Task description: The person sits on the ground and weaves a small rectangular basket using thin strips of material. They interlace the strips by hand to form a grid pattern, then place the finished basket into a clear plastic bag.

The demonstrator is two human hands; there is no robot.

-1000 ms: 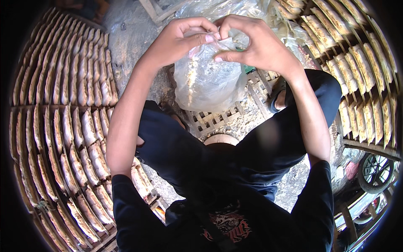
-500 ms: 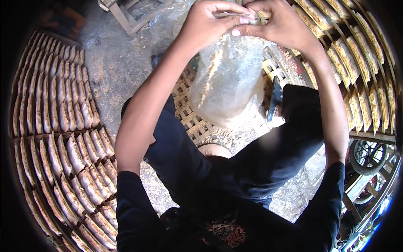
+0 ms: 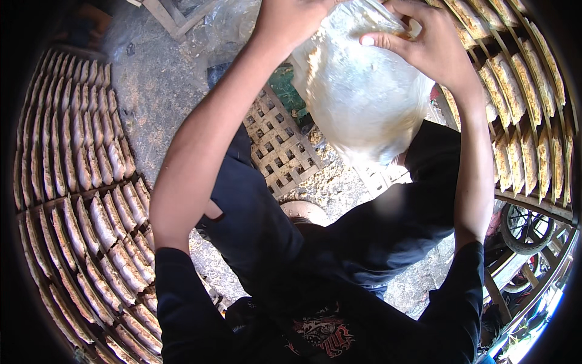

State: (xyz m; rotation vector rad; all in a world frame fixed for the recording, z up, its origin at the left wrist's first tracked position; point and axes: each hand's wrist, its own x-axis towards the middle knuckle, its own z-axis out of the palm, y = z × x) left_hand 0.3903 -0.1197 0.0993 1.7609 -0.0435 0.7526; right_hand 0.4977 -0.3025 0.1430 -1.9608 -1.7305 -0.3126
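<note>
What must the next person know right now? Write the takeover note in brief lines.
Left hand: gripping the top of the clear plastic bag, near the upper picture edge.
Right hand: fingers closed on the bag's top from the other side.
Bag: raised in front of the body, bulging, pale contents inside; its mouth is hidden by the hands.
Around: racks of flat pale pieces on the left and more on the right; a lattice mat lies on the ground below.
Done: bag filled.
Left: whether the top is closed cannot be told.
</note>
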